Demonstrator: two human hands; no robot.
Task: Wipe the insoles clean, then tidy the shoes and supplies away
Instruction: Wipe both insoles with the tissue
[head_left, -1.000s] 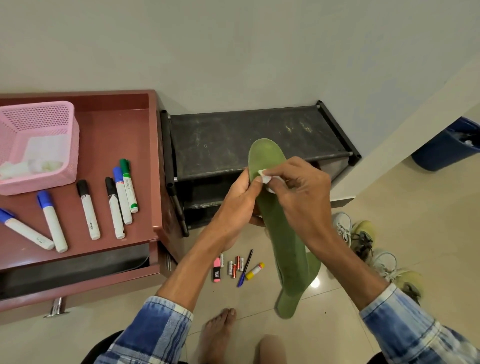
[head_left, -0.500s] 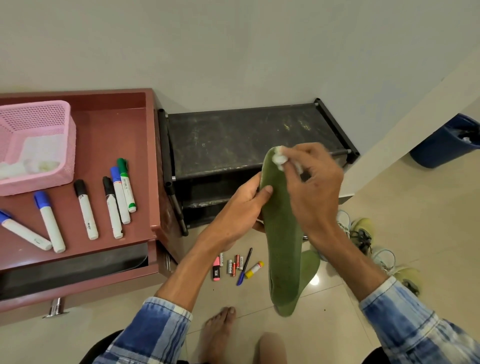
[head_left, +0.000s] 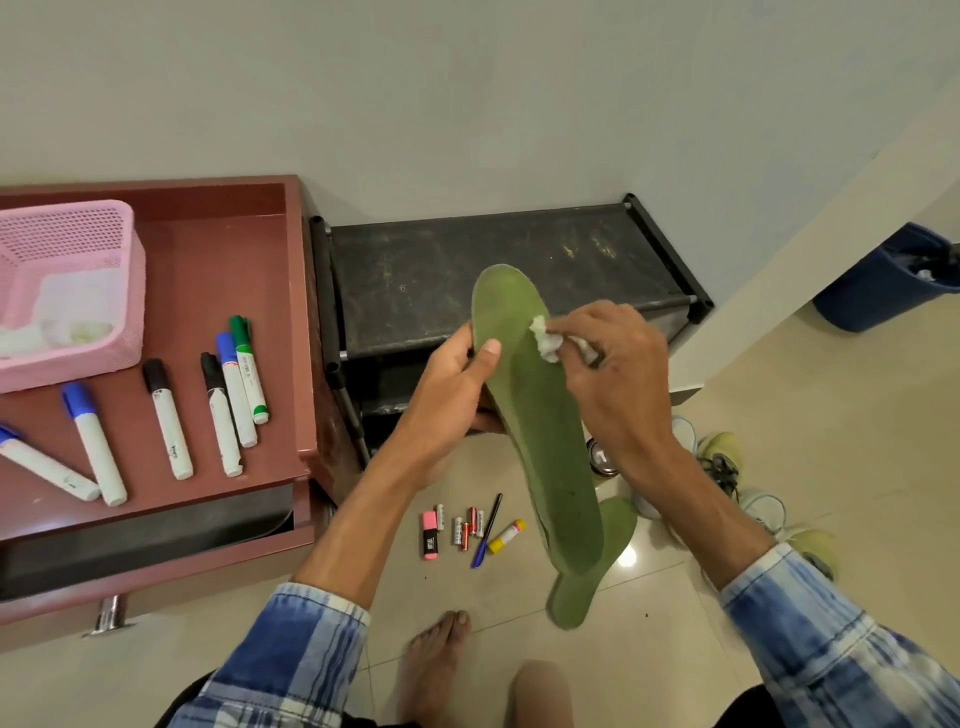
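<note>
Tiles (head_left: 831, 467), glossy beige, are gleaming before a dusty black shoe rack (head_left: 467, 270); left hand (head_left: 447, 395) is gripping a green foam insole (head_left: 540, 431), right hand (head_left: 618, 374) pinching a crumpled white wipe (head_left: 545, 340) against it.

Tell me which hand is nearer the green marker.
Left. The left hand grips the insole right of the green marker; the right hand, pinching the wipe, is farther right, beyond the insole.
</note>
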